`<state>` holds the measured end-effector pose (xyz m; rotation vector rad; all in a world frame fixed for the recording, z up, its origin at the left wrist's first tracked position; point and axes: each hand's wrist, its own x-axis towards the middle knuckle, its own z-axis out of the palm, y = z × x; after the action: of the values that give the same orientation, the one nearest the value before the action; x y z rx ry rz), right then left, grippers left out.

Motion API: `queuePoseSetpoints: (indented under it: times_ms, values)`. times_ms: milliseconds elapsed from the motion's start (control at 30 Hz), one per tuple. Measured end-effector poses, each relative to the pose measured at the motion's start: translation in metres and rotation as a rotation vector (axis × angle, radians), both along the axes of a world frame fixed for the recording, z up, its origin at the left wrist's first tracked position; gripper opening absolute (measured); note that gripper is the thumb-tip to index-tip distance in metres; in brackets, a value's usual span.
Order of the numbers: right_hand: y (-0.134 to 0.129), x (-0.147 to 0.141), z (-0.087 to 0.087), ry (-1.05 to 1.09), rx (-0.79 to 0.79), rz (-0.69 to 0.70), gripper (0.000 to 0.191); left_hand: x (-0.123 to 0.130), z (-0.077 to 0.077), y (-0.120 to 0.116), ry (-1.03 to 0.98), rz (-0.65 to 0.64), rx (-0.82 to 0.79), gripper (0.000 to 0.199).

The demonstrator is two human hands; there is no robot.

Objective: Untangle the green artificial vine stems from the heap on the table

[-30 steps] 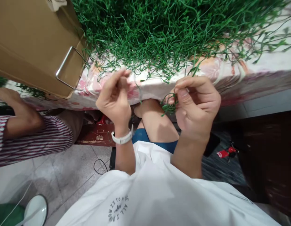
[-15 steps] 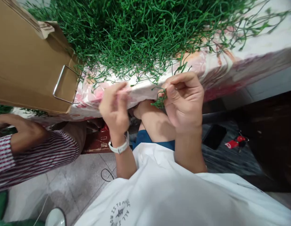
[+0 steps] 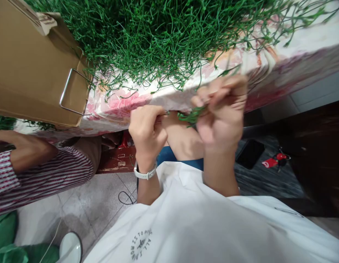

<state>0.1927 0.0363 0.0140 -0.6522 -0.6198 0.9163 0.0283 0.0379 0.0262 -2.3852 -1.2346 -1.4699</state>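
My left hand, with a white watch band on the wrist, is closed in a pinch in front of the table edge. A tiny dark green bit shows at its fingertips, too small to name. To its right, my right hand is blurred by motion, its fingers curled around a small bunch of thin green sprigs. The bunch hangs out on the left side of that hand, over my bare leg. Behind both hands lies a large heap of similar green sprigs, loose stems trailing to the table's front edge.
A cardboard box with a metal wire handle stands at the left on the flowered tablecloth. Beside me another person's arm rests near the box. A phone and red keys lie at my right.
My left hand has moved right and its fingers have closed into a pinch. My right hand has shifted slightly right, still gripping the sprigs.
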Motion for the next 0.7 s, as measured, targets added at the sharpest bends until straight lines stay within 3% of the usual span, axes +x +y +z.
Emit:
queuePoseSetpoints:
  times_ms: [67, 167, 300, 367, 433, 500, 567, 633, 700]
  values:
    - [0.0, 0.022, 0.001, 0.059, 0.059, -0.105, 0.029, -0.015, 0.002, 0.0, 0.094, 0.118, 0.037, 0.026]
    - [0.0, 0.048, 0.004, 0.11, 0.15, -0.25, 0.039, -0.043, 0.007, 0.017, 0.047, 0.214, 0.044, 0.02]
    - [0.0, 0.036, 0.008, 0.109, 0.083, -0.191, 0.034, -0.077, 0.019, 0.094, -0.181, 0.372, 0.11, 0.018]
    - [0.001, 0.02, 0.008, 0.113, 0.076, -0.107, 0.027, -0.084, 0.024, 0.133, -0.235, 0.439, -0.079, 0.021]
    - [0.004, 0.008, 0.005, 0.129, 0.109, -0.038, 0.025, -0.077, 0.03, 0.145, -0.285, 0.513, -0.278, 0.031]
    - [0.008, 0.002, 0.002, 0.143, 0.136, -0.008, 0.025, -0.056, 0.031, 0.121, -0.218, 0.346, -0.242, 0.036]
    - [0.012, 0.0, -0.001, 0.162, 0.153, -0.005, 0.026, -0.027, 0.026, 0.073, -0.163, 0.008, -0.147, 0.024]
    - [0.013, -0.001, -0.002, 0.185, 0.141, 0.018, 0.024, 0.001, 0.016, 0.025, -0.109, -0.241, -0.299, 0.025]
    - [0.011, -0.002, -0.002, 0.202, 0.111, 0.05, 0.02, 0.021, 0.008, -0.005, -0.08, -0.299, -0.296, 0.022]
